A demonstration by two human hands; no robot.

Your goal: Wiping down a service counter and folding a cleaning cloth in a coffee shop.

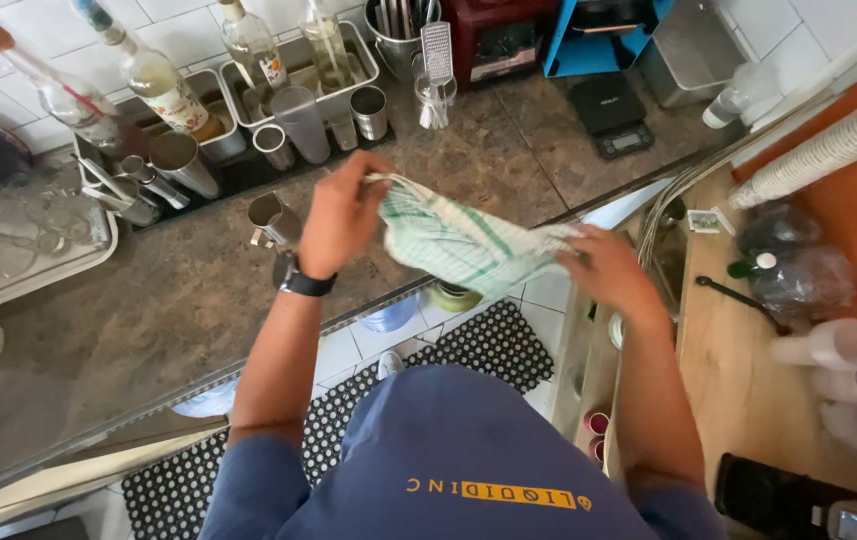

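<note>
- Already the green-checked cloth [464, 243] is off the stone counter [149, 310] — held in the air between both hands, above the counter's front edge.
- Left hand [341, 215] is closed, pinching one upper corner.
- Right hand [604, 265] grips the opposite end, fingers shut on the fabric.
- Cloth hangs bunched and half-spread — by my reading neither neatly folded nor laid flat yet.
- Steel cups [274, 218] stand just beyond.

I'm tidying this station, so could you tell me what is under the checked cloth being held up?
Under the cloth, held by the left hand and right hand, a yellowish round container peeks out; the rest of it is covered.
</note>
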